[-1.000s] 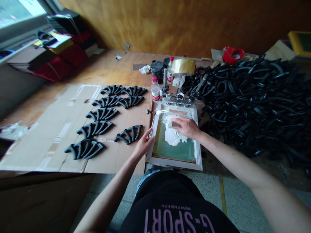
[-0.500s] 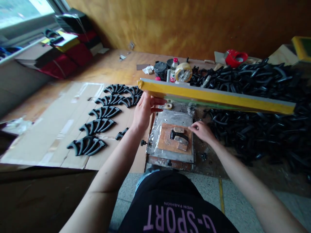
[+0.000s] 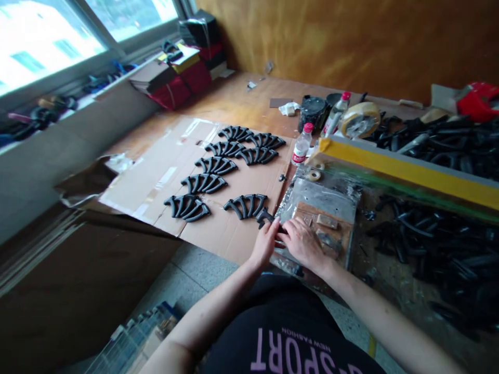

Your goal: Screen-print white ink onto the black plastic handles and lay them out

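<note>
My left hand (image 3: 265, 243) and my right hand (image 3: 304, 243) are close together at the left edge of a metal plate (image 3: 312, 191). Between them is a black curved plastic part (image 3: 265, 217), one end poking out past my left fingertips; the rest is hidden by the fingers. Both hands look closed on it. Just right of my right hand, a brown board (image 3: 307, 212) on the plate carries small blocks, one of them a light block (image 3: 327, 222). Over the plate's far side, a yellow-edged frame (image 3: 405, 165) stands tilted up. A fan-shaped row of black parts (image 3: 245, 206) lies just beyond my left hand.
More fanned rows of black parts (image 3: 216, 165) lie on a cardboard sheet (image 3: 156, 166). A heap of black parts (image 3: 440, 249) covers the right side. Behind the frame stand a red-capped bottle (image 3: 302, 145), a dark tub (image 3: 313, 111) and a tape roll (image 3: 359, 120).
My view has turned left. My left hand has left the frame's edge and come down beside my right. The black part from the board is now between my hands, at the plate's left side.
</note>
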Demonstrator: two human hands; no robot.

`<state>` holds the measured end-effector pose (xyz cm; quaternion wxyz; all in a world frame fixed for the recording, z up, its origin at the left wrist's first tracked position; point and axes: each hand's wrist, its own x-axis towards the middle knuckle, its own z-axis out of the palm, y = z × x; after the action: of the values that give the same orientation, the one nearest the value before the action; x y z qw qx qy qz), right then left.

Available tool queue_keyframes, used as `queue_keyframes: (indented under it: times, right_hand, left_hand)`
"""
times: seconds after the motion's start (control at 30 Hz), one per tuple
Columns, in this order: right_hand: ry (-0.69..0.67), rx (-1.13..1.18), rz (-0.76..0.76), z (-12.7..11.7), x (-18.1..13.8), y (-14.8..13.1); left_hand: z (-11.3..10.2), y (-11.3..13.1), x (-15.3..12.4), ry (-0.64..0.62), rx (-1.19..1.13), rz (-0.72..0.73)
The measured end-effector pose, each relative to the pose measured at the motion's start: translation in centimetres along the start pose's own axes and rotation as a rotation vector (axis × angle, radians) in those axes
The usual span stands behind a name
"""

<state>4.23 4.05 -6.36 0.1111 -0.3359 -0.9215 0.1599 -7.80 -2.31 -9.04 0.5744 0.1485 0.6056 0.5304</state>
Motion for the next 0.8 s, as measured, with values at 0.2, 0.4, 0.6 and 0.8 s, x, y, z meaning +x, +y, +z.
queue_keyframes:
  times: [0.2, 0.4, 0.6, 0.8]
  right_hand:
    - [-0.137, 0.086, 0.043, 5.2, 8.3, -1.5]
    - [-0.346, 0.103, 0.321, 11.8, 12.6, -0.6]
    - [-0.245, 0.192, 0.472, 14.5, 13.2, 0.1]
    - [-0.140, 0.210, 0.585, 14.4, 16.6, 3.5]
  left_hand:
    - [-13.6, 0.4, 5.4, 0.363, 0.461, -0.066]
    - [-17.6, -0.5, 9.8, 0.306, 0.756, -0.234]
    - [-16.5, 1.9, 13.2, 0.257, 0.892, -0.223]
    - [-14.7, 6.6, 19.9, 0.133, 0.967, -0.173]
